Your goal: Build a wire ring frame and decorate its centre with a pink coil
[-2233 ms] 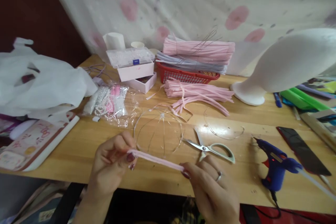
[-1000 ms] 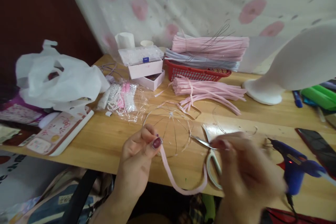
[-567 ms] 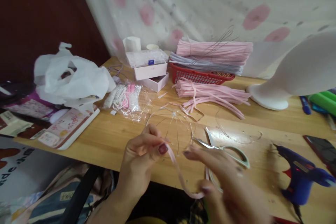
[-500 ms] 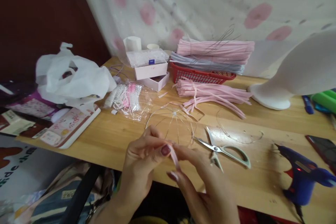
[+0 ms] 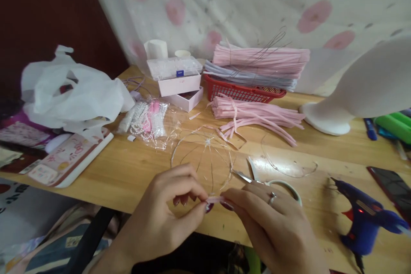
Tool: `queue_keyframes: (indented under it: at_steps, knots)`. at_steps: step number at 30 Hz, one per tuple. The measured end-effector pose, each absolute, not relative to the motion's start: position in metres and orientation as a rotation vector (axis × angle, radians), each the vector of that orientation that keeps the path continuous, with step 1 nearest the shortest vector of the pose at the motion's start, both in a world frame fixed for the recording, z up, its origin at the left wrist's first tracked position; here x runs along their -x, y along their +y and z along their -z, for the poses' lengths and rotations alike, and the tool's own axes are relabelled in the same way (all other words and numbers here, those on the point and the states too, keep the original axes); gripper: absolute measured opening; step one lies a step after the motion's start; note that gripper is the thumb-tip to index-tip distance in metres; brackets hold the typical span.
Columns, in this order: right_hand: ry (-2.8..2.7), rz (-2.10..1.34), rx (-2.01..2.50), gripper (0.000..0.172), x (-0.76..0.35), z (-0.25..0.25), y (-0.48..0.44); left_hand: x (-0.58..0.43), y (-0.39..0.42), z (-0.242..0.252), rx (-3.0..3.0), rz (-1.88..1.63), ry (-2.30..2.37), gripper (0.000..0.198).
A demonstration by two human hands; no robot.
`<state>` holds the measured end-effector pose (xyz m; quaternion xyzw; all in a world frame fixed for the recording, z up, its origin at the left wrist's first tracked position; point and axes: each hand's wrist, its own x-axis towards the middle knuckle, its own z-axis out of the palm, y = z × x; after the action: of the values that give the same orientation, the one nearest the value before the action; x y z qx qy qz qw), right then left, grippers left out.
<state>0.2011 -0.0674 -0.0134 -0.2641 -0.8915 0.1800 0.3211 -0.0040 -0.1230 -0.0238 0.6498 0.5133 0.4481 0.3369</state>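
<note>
A short, narrow pink strip (image 5: 214,199) is stretched between my two hands just above the table's front edge. My left hand (image 5: 171,209) pinches one end of it between thumb and forefinger, the other fingers curled behind. At the opposite end, my right hand (image 5: 272,218), with a ring on one finger, grips it between thumb and fingertips. Just beyond lies a round wire frame (image 5: 173,154) with thin wires meeting at a whitish centre. Open scissors (image 5: 253,170) rest to its right, their handles partly hidden behind my right hand.
A blue glue gun (image 5: 362,214) with a red light stands at right, near a phone (image 5: 390,186). Bundled pink pipe cleaners (image 5: 257,113) lie before a red basket (image 5: 244,91). A white mannequin head stand (image 5: 330,117) and bagged beads (image 5: 149,120) are behind.
Both hands have turned so the pink strip now runs crosswise between them, and my right hand has closed on its end. The view has shifted slightly, so the table items appear further left.
</note>
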Motion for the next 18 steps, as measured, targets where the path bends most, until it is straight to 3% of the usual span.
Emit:
queue_keyframes:
  at_steps: [9, 14, 18]
  knots:
    - [-2.188, -0.526, 0.798, 0.016, -0.188, 0.028, -0.082, -0.013, -0.109, 0.039, -1.179, -1.660, 1.085, 0.006]
    - [-2.110, -0.536, 0.787, 0.017, -0.167, 0.039, -0.087, -0.035, -0.110, 0.041, -0.797, -1.742, 0.923, 0.008]
    - [-2.083, -0.527, 0.794, 0.017, -0.168, 0.041, -0.085, -0.036, -0.111, 0.044, -0.838, -1.737, 0.987, 0.012]
